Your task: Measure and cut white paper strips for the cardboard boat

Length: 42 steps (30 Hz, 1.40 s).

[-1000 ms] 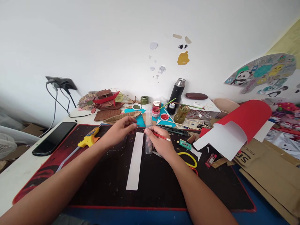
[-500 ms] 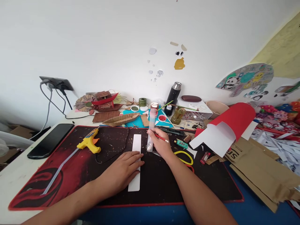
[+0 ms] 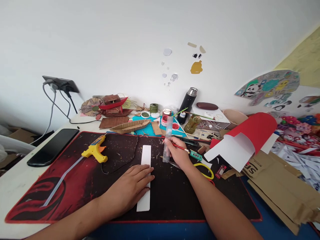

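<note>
A white paper strip (image 3: 146, 155) lies lengthwise on the dark desk mat. My left hand (image 3: 136, 181) rests flat across its middle, fingers stretched out, and hides part of it. To the right, my right hand (image 3: 177, 151) grips a clear plastic ruler (image 3: 167, 146), held roughly parallel to the strip and apart from it. A red pencil (image 3: 178, 146) is also tucked in that hand. Beside the right wrist are yellow-handled scissors (image 3: 206, 170), partly covered by the forearm, and a small green glue-like tube (image 3: 196, 155).
On the mat's left lie a yellow hot glue gun (image 3: 95, 151) and a black phone (image 3: 53, 146). Behind are a cardboard boat (image 3: 131, 126), open paint pots (image 3: 175, 126) and a black flask (image 3: 187, 101). Curled red-and-white paper (image 3: 255, 133) and brown cardboard (image 3: 285, 190) occupy the right.
My right hand has carried the ruler and pencil slightly right, away from the paper strip. The left hand stays on the strip. The whole view has shifted a little.
</note>
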Tool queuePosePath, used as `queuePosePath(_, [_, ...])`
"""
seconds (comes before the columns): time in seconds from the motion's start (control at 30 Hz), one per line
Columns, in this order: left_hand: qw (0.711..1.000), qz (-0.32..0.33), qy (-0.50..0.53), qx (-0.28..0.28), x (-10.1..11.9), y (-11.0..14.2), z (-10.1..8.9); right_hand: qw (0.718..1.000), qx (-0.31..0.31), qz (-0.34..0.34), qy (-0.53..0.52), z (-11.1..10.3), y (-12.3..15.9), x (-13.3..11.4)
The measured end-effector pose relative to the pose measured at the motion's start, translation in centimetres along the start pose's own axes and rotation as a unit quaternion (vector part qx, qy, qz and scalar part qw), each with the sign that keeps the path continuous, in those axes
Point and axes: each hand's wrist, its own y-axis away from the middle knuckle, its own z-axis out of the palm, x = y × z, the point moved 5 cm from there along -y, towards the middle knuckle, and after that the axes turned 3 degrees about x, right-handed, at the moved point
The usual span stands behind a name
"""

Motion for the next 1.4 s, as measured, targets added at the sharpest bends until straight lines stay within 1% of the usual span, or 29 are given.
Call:
queuePosePath(0.1, [1.0,-0.001,0.009,0.01,0.0,0.1,-0.3,0.999,-0.048,0.009,-0.012,1.1,0.4,-0.8])
queuePosePath(0.17, [0.999,0.004,0.024,0.032,-0.1,0.1,-1.0,0.997,-0.078,0.015,-0.014,1.7,0.7,-1.6])
queuePosePath(0.27, [0.994,0.004,0.04,0.103,-1.0,0.0,-3.2,0.992,-0.121,0.021,-0.012,2.1,1.2,-2.9])
queuePosePath(0.33, [0.987,-0.021,0.031,0.157,-2.0,0.0,-4.9,0.986,-0.163,0.021,0.002,2.5,1.4,-3.8])
queuePosePath(0.37, [0.983,-0.033,0.026,0.179,-2.5,0.0,-5.6,0.983,-0.182,0.019,0.014,2.7,1.4,-4.1])
queuePosePath(0.43, [0.979,-0.037,0.012,0.202,-3.1,0.0,-6.6,0.978,-0.205,0.01,0.045,3.0,1.4,-4.8])
queuePosePath(0.53, [0.976,-0.014,-0.043,0.212,-3.3,-0.3,-7.3,0.972,-0.214,-0.011,0.096,3.3,1.4,-5.5])
queuePosePath(0.6, [0.973,-0.029,-0.091,0.21,-3.7,-0.7,-7.4,0.965,-0.229,-0.029,0.126,3.5,1.6,-6.0])
queuePosePath(0.63, [0.973,-0.042,-0.108,0.202,-4.1,-1.0,-7.4,0.959,-0.241,-0.041,0.141,3.6,1.8,-6.3])
queuePosePath(0.7, [0.978,-0.05,-0.112,0.166,-5.0,-1.5,-7.0,0.945,-0.269,-0.073,0.171,3.8,2.3,-7.0])
queuePosePath(0.77, [0.987,-0.024,-0.099,0.125,-5.4,-2.0,-6.3,0.931,-0.288,-0.106,0.199,3.8,2.7,-7.6])
queuePosePath(0.83, [0.991,-0.003,-0.097,0.09,-5.6,-2.2,-5.7,0.926,-0.287,-0.128,0.209,3.3,2.9,-7.8])
queuePosePath(0.9, [0.992,-0.008,-0.104,0.065,-5.7,-2.0,-5.3,0.938,-0.257,-0.12,0.197,2.4,2.7,-7.5])
queuePosePath(0.97, [0.993,-0.024,-0.097,0.055,-5.6,-1.5,-5.0,0.966,-0.194,-0.072,0.154,1.2,2.3,-6.4])
queuePosePath(1.03, [0.994,-0.047,-0.077,0.063,-5.2,-0.7,-4.9,0.99,-0.113,0.005,0.081,-0.1,2.2,-4.7])
queuePosePath(1.07, [0.994,-0.06,-0.064,0.066,-5.0,-0.3,-4.8,0.996,-0.074,0.038,0.044,-0.6,2.4,-3.9])
queuePosePath(1.13, [0.995,-0.076,-0.035,0.059,-4.6,0.5,-4.3,0.996,-0.031,0.078,-0.001,-1.0,3.0,-2.4])
queuePosePath(1.2, [0.997,-0.072,-0.008,0.038,-4.2,1.0,-3.6,0.995,-0.029,0.094,-0.011,-0.8,3.6,-1.5])
queuePosePath(1.27, [0.997,-0.07,0.009,0.021,-4.3,1.3,-2.9,0.994,-0.044,0.097,0.002,-0.5,4.1,-0.8])
queuePosePath(1.33, [0.996,-0.081,0.017,0.017,-4.8,1.4,-2.5,0.995,-0.06,0.076,0.04,-0.4,4.2,-0.6])
queuePosePath(1.4, [0.996,-0.089,0.021,0.025,-5.4,1.5,-2.4,0.993,-0.068,0.034,0.094,-0.6,4.0,-0.7])
